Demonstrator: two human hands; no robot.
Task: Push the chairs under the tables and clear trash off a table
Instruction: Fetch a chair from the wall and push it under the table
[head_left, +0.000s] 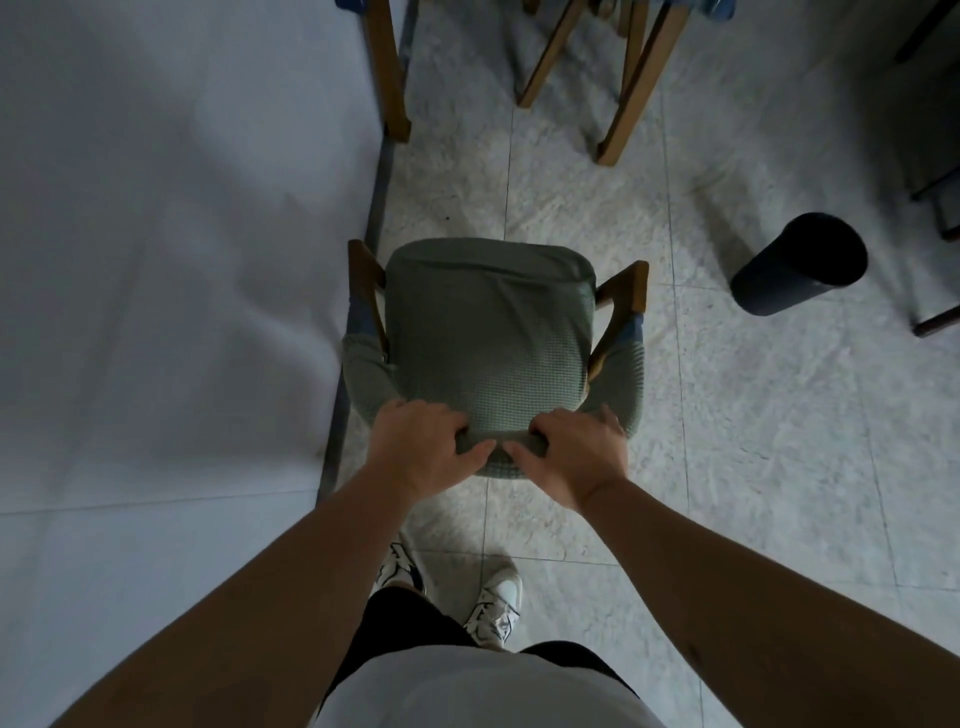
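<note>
The table (156, 260), under its white cloth, fills the whole left side, and its edge runs from near to far just beside the chair (488, 343). The chair stands out on the tiled floor (753, 467), parallel to that edge rather than facing it, so nothing of it is tucked under yet. Pushed straight ahead from here, it would only slide along the table towards the wooden legs of another chair (628, 83) at the far end. Swinging it left looks necessary, and its left armrest (366, 280), already close to the table, could catch the hanging cloth and drag it.

To the far right a dark cylindrical bin (800, 265) stands well apart, a small risk only if the chair swings wide.

The left hand (426, 447) and right hand (576, 457) are both curled tightly over the top of the backrest, bunching its loose green cover; the fabric might slip before the frame moves.
</note>
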